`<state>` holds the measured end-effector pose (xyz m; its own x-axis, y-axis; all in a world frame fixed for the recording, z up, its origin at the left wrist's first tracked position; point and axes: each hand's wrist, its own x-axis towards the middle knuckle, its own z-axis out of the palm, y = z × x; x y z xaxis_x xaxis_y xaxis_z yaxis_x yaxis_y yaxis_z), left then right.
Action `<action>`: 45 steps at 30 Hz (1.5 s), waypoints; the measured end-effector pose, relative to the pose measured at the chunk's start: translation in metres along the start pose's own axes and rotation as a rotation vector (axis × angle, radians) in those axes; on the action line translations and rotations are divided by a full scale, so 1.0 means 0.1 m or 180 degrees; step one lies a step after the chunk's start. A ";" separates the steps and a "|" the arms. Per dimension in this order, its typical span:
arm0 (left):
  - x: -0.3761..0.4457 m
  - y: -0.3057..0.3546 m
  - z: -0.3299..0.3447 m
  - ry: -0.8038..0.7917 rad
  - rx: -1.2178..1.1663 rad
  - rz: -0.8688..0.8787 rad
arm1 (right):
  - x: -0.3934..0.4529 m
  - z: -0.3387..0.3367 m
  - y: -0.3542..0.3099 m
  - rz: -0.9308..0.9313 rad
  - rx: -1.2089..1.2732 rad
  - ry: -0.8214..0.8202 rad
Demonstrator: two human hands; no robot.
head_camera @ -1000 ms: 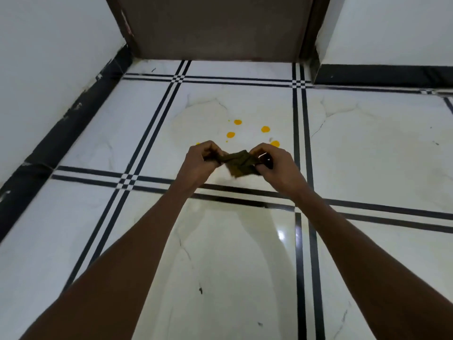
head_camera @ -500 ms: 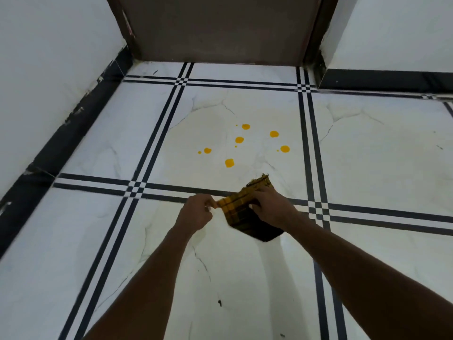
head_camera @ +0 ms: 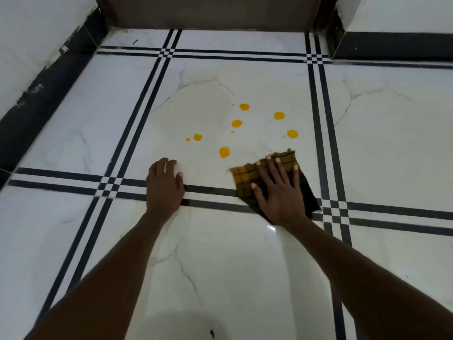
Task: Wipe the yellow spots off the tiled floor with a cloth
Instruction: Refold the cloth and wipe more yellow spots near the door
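White marble-look tiled floor (head_camera: pixel 245 253) with black grid lines runs up to a brown door (head_camera: pixel 215 11) at the far edge. Several yellow spots (head_camera: pixel 236 123) dot the middle of one tile. At that tile's near right corner the right hand (head_camera: pixel 278 192) lies flat, fingers spread, pressing a yellow-and-brown plaid cloth (head_camera: pixel 242 177) onto the floor; its far edge stops just short of the nearest spots. The left hand (head_camera: pixel 164 186) rests open on the floor, holding nothing, bracing. To wipe well, I judge the palm should keep even pressure and push forward over each spot, gathering the liquid inward rather than smearing it outward.
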<state>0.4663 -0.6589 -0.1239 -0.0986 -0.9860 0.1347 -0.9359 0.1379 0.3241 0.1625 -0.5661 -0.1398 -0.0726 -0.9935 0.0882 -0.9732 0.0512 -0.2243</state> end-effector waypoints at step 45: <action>0.09 0.02 0.15 -0.0150 0.0344 -0.0327 | 1.75 0.16 -1.33 -0.1931 -0.0321 -0.0668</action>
<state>0.4585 -0.6687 -0.1365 -0.0139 -0.9980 0.0612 -0.9726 0.0277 0.2308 0.2828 -0.7481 -0.1097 0.5306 -0.8473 -0.0232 -0.8444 -0.5260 -0.1012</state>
